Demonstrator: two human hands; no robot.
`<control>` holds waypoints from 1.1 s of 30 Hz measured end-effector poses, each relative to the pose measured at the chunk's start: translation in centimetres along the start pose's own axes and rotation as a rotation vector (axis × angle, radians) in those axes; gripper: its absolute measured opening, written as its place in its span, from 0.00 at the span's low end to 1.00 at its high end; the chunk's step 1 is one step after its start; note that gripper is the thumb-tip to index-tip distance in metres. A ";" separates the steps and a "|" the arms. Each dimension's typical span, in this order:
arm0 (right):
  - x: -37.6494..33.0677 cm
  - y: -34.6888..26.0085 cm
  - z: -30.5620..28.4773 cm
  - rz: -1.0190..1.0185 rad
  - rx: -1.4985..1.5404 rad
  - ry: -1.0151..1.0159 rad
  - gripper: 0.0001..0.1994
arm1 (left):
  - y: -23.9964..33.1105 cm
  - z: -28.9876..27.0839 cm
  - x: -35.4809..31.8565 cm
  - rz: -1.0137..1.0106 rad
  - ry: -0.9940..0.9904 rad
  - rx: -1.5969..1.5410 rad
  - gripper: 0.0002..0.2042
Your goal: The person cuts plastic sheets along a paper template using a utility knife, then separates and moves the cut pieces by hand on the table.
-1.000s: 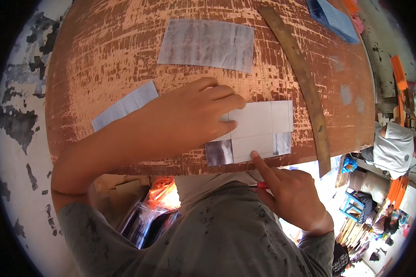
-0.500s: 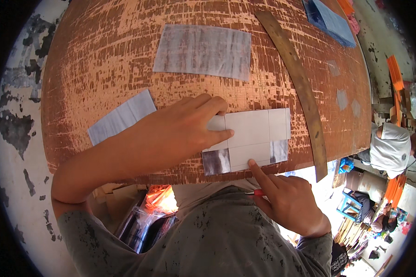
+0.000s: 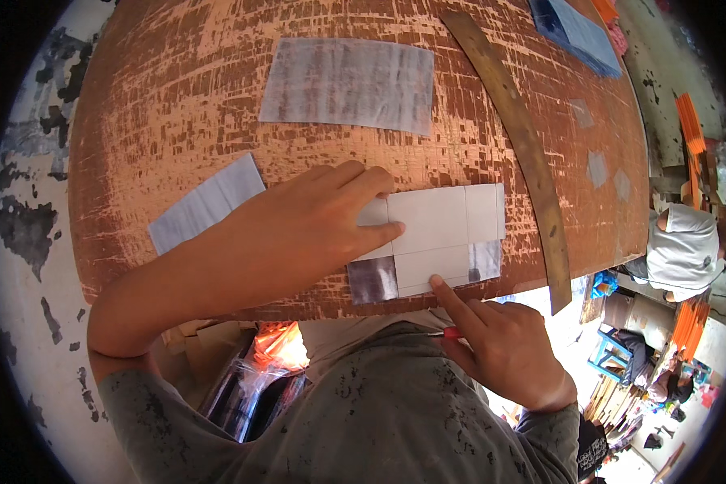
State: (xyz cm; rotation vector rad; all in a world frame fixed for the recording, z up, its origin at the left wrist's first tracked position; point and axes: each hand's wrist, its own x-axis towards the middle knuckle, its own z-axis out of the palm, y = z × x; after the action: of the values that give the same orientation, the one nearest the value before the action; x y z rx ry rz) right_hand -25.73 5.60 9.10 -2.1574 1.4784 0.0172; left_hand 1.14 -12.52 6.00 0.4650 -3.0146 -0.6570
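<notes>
Matt Card (image 3: 429, 222), Scarred Counter (image 3: 169, 105)

Your counter is rough, its brown finish scored and worn. The card looks smooth and matt, its dark corner patches (image 3: 373, 279) glossy. From mid-view, you have a thin, streaky, dull sheet (image 3: 347, 85) at twelve, a stained, lustreless strip (image 3: 512, 117) at two, your matt cloth shirt (image 3: 363, 403) at six, shiny orange plastic (image 3: 281, 345) at seven.

The top (image 3: 371, 419) worn here is grey, irregularly blotched with black, and has 2 short sleeves (image 3: 165, 415).

- Scratched brown tabletop (image 3: 169, 105)
- Large grey sheet (image 3: 347, 85)
- Smaller grey sheet (image 3: 206, 204)
- Lined white piece (image 3: 431, 218) with 2 dark corners
- Long brown strip (image 3: 520, 137)
- Folded blue material (image 3: 577, 36)
</notes>
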 end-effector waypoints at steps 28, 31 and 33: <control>0.3 -0.2 -0.9 -0.001 -0.001 -0.085 0.32 | -0.3 0.4 0.5 0.166 0.054 0.103 0.21; 0.8 0.6 -1.0 -0.090 -0.001 0.050 0.21 | -0.5 0.6 0.4 0.179 0.032 0.146 0.20; 2.2 0.6 -1.5 -0.130 -0.086 0.095 0.18 | -0.8 1.1 0.6 0.178 0.085 0.073 0.19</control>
State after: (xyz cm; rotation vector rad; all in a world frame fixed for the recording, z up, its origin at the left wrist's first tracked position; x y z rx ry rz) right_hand -25.71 2.90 9.47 -2.3498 1.4086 -0.0692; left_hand 0.74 -12.93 4.67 0.2157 -2.9611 -0.5036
